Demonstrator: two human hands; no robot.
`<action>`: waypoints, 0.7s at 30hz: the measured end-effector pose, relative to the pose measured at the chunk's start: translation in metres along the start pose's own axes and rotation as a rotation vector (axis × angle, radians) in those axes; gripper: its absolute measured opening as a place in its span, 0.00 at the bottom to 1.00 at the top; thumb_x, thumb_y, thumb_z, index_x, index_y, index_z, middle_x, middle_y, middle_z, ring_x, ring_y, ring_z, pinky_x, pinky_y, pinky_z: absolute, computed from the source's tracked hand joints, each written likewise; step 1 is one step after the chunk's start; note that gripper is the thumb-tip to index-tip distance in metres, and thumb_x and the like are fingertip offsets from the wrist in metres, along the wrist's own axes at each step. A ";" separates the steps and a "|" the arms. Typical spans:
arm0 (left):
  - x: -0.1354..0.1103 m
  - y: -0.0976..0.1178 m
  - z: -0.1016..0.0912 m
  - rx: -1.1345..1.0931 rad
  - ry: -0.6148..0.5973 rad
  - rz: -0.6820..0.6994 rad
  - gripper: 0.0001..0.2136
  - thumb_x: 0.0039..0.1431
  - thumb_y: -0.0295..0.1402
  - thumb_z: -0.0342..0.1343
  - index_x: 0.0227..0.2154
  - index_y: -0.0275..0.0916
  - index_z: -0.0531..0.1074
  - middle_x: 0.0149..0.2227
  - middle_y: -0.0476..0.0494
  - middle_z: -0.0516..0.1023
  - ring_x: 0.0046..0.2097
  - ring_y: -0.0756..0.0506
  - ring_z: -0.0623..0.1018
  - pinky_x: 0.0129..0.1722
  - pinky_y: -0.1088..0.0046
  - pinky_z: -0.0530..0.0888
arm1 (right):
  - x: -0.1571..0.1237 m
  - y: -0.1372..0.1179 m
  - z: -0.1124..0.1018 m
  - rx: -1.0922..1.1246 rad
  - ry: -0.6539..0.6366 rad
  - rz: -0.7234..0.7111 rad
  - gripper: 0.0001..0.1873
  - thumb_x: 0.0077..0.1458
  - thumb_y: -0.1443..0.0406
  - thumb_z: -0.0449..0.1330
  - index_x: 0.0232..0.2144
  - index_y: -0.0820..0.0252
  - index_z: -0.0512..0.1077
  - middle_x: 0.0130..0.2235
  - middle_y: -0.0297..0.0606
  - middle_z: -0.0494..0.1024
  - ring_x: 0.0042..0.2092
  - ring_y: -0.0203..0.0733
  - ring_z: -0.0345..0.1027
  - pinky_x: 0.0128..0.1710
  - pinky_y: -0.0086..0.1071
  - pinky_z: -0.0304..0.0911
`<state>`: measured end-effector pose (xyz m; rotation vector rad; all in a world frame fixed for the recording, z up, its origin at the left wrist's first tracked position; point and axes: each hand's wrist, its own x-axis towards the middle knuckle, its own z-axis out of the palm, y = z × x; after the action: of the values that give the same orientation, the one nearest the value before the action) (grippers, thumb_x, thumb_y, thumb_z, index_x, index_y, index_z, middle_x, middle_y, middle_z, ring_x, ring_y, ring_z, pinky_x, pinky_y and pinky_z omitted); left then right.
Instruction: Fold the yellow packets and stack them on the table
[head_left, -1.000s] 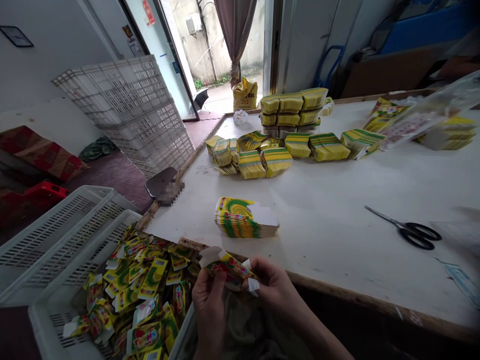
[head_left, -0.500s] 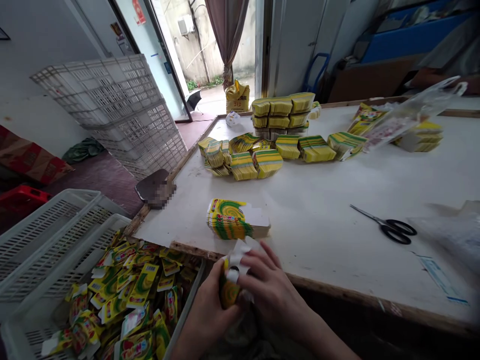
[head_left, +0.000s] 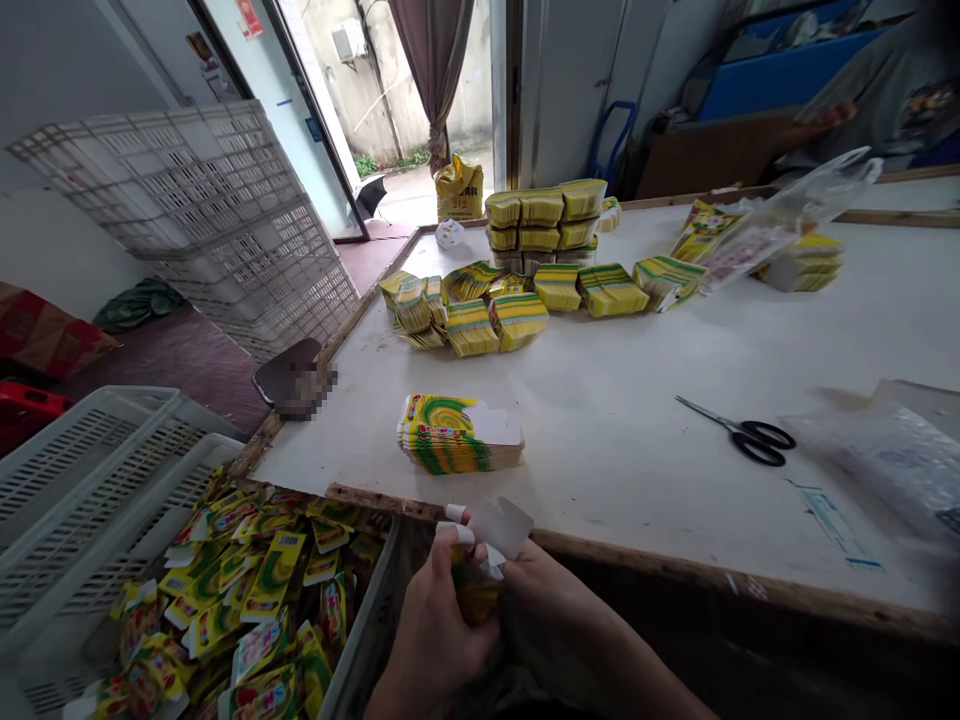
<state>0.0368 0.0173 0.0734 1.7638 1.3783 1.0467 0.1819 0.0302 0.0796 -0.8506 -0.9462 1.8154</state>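
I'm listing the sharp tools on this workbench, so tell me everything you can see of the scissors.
The scissors have slim, metallic-looking blades and two black loop handles, probably plastic. The blades look closed. They lie flat on the white tabletop, tips pointing left and away from the person, handles toward the right. Only the tabletop touches them: the pale strip with blue markings lies apart, and the right hand is clear of them.
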 end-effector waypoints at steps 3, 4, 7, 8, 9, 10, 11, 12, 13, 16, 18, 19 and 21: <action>0.005 -0.007 -0.005 0.034 -0.128 -0.068 0.25 0.42 0.28 0.63 0.47 0.44 0.65 0.36 0.44 0.79 0.34 0.39 0.78 0.32 0.67 0.71 | -0.003 0.003 -0.002 -0.176 -0.043 -0.128 0.30 0.57 0.51 0.60 0.58 0.57 0.66 0.53 0.46 0.73 0.55 0.52 0.67 0.56 0.45 0.61; 0.007 -0.010 -0.006 0.010 -0.158 -0.092 0.28 0.42 0.28 0.64 0.49 0.43 0.64 0.37 0.42 0.80 0.34 0.38 0.79 0.32 0.67 0.72 | -0.004 0.004 -0.002 -0.291 -0.056 -0.190 0.30 0.58 0.56 0.60 0.61 0.56 0.62 0.57 0.46 0.70 0.59 0.52 0.63 0.59 0.45 0.58; 0.012 -0.016 -0.006 -0.081 -0.093 -0.126 0.35 0.39 0.28 0.66 0.54 0.41 0.61 0.44 0.35 0.78 0.42 0.35 0.79 0.37 0.63 0.74 | -0.004 0.008 -0.002 -0.620 -0.080 -0.362 0.32 0.60 0.71 0.54 0.65 0.52 0.56 0.67 0.42 0.56 0.67 0.49 0.49 0.65 0.45 0.49; 0.013 -0.017 -0.006 -0.088 -0.037 -0.125 0.36 0.38 0.27 0.67 0.54 0.40 0.62 0.47 0.33 0.76 0.45 0.34 0.78 0.41 0.61 0.74 | -0.003 0.010 -0.003 -0.680 -0.079 -0.395 0.32 0.59 0.74 0.51 0.64 0.52 0.57 0.67 0.40 0.55 0.67 0.48 0.49 0.64 0.44 0.50; 0.013 -0.017 -0.006 -0.077 0.017 -0.122 0.35 0.36 0.26 0.67 0.53 0.40 0.64 0.49 0.32 0.75 0.49 0.33 0.76 0.45 0.58 0.73 | -0.003 0.011 -0.004 -0.711 -0.059 -0.418 0.31 0.59 0.75 0.50 0.63 0.52 0.60 0.67 0.40 0.56 0.67 0.47 0.51 0.64 0.43 0.52; 0.013 -0.017 -0.006 -0.053 0.057 -0.120 0.34 0.35 0.26 0.67 0.50 0.40 0.67 0.50 0.32 0.74 0.51 0.32 0.75 0.49 0.56 0.70 | -0.002 0.013 -0.006 -0.722 -0.009 -0.436 0.30 0.59 0.75 0.50 0.62 0.53 0.62 0.66 0.41 0.58 0.66 0.48 0.53 0.63 0.42 0.55; 0.013 -0.017 -0.008 -0.024 0.084 -0.124 0.31 0.34 0.25 0.66 0.48 0.40 0.70 0.49 0.33 0.74 0.51 0.32 0.74 0.52 0.54 0.68 | -0.001 0.014 -0.010 -0.727 0.050 -0.453 0.29 0.59 0.75 0.50 0.61 0.54 0.64 0.65 0.43 0.61 0.65 0.48 0.56 0.62 0.42 0.56; 0.012 -0.017 -0.010 0.004 0.100 -0.131 0.28 0.33 0.24 0.66 0.45 0.40 0.72 0.47 0.35 0.75 0.51 0.31 0.73 0.53 0.52 0.67 | -0.001 0.015 -0.013 -0.734 0.093 -0.468 0.28 0.59 0.74 0.51 0.60 0.55 0.65 0.64 0.45 0.62 0.64 0.48 0.57 0.61 0.42 0.57; 0.011 -0.018 -0.013 0.028 0.099 -0.139 0.26 0.34 0.24 0.65 0.43 0.41 0.74 0.45 0.37 0.77 0.50 0.32 0.74 0.53 0.52 0.67 | 0.000 0.016 -0.017 -0.749 0.108 -0.481 0.28 0.59 0.74 0.51 0.60 0.55 0.64 0.64 0.46 0.62 0.64 0.49 0.57 0.60 0.42 0.58; 0.007 -0.019 -0.023 0.083 0.051 -0.127 0.24 0.38 0.26 0.64 0.43 0.43 0.74 0.41 0.41 0.79 0.44 0.35 0.77 0.46 0.58 0.72 | -0.001 0.018 -0.027 -0.866 -0.020 -0.452 0.30 0.59 0.72 0.53 0.63 0.56 0.60 0.66 0.51 0.56 0.63 0.52 0.59 0.58 0.42 0.61; 0.006 -0.018 -0.029 0.112 0.005 -0.085 0.24 0.40 0.29 0.66 0.45 0.43 0.74 0.41 0.41 0.80 0.43 0.36 0.78 0.42 0.63 0.74 | -0.001 0.017 -0.030 -0.960 -0.083 -0.406 0.29 0.58 0.72 0.55 0.62 0.56 0.62 0.67 0.53 0.54 0.60 0.54 0.64 0.54 0.41 0.65; 0.007 -0.017 -0.031 0.123 -0.011 -0.065 0.24 0.40 0.31 0.67 0.45 0.44 0.75 0.41 0.42 0.80 0.42 0.37 0.79 0.41 0.65 0.74 | -0.001 0.014 -0.031 -0.991 -0.082 -0.395 0.27 0.58 0.71 0.56 0.60 0.56 0.65 0.67 0.54 0.55 0.58 0.54 0.66 0.52 0.40 0.66; 0.008 -0.014 -0.035 0.124 -0.043 -0.043 0.24 0.41 0.32 0.68 0.45 0.44 0.75 0.40 0.43 0.81 0.41 0.38 0.79 0.39 0.67 0.75 | -0.001 0.007 -0.032 -1.006 -0.075 -0.405 0.22 0.59 0.71 0.56 0.55 0.56 0.70 0.65 0.53 0.59 0.55 0.52 0.69 0.50 0.38 0.67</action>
<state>0.0007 0.0290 0.0790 1.8264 1.4750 0.9124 0.2067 0.0353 0.0588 -1.0586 -1.9731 0.9629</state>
